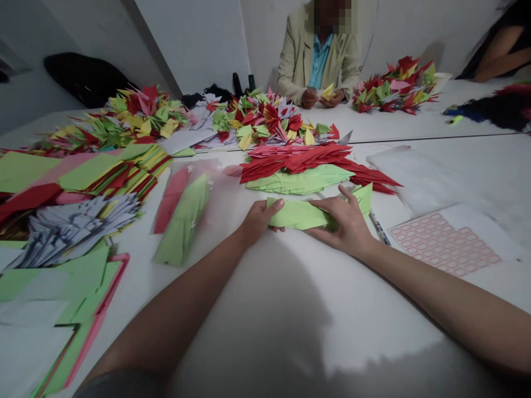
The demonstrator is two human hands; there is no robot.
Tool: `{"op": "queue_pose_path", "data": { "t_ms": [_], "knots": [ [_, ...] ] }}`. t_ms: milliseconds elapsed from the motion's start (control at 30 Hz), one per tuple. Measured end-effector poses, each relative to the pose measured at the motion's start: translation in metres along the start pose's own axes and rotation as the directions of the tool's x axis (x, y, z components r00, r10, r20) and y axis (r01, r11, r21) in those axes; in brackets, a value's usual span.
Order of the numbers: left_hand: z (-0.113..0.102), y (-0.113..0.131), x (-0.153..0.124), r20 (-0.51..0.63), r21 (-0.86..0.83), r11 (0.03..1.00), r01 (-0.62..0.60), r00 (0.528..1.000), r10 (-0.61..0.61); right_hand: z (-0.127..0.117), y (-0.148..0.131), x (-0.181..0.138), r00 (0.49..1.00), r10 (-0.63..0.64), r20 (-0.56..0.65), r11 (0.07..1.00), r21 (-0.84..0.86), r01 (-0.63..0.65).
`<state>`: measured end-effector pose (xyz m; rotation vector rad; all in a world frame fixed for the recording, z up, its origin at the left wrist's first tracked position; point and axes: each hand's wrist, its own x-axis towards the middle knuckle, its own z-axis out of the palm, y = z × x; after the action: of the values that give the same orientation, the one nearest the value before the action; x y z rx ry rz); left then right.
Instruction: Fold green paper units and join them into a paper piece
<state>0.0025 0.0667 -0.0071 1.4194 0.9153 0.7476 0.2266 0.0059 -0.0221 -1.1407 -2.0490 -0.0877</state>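
Note:
A bundle of folded green paper lies lengthwise between my two hands, just above the white table. My left hand pinches its left end, thumb on top and fingertips under the lower edge. Around its right part my right hand is closed, with the index finger raised; a pointed green tip shows beyond the knuckles. Just behind the bundle rests a stack of folded green paper pieces. Farther back are stacks of folded red paper pieces.
Left of my hands lie clear bags with green paper pieces. Paper sheets cover the table's left side. A pen and label sheet lie right. Heaped paper cranes stand behind; across sits a person holding yellow paper.

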Motion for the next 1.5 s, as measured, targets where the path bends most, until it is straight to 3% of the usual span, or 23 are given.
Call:
{"op": "queue_pose_path", "data": {
  "t_ms": [500,867,1067,1167,1500],
  "knots": [
    [0.004,0.006,-0.003,0.065,-0.008,1.000,-0.016,0.998,0.017,0.000,0.000,0.000,1.000,-0.021,-0.005,1.000,0.010,0.021],
    [0.002,0.001,0.000,-0.094,-0.113,0.993,0.031,0.995,-0.042,0.002,0.000,-0.001,0.999,-0.001,-0.037,1.000,0.031,0.002],
    [-0.004,-0.003,0.006,-0.160,-0.281,0.959,-0.038,0.987,-0.008,0.007,0.005,-0.002,0.983,0.149,-0.106,0.972,0.197,-0.126],
    [-0.006,-0.004,0.008,-0.172,-0.331,0.943,-0.039,0.985,-0.020,0.007,0.008,-0.001,0.975,0.170,-0.142,0.961,0.243,-0.132],
    [-0.005,-0.003,0.008,-0.165,-0.315,0.948,-0.041,0.986,-0.012,-0.001,0.002,0.003,0.941,0.248,-0.231,0.942,0.285,-0.179]
  ]
}}
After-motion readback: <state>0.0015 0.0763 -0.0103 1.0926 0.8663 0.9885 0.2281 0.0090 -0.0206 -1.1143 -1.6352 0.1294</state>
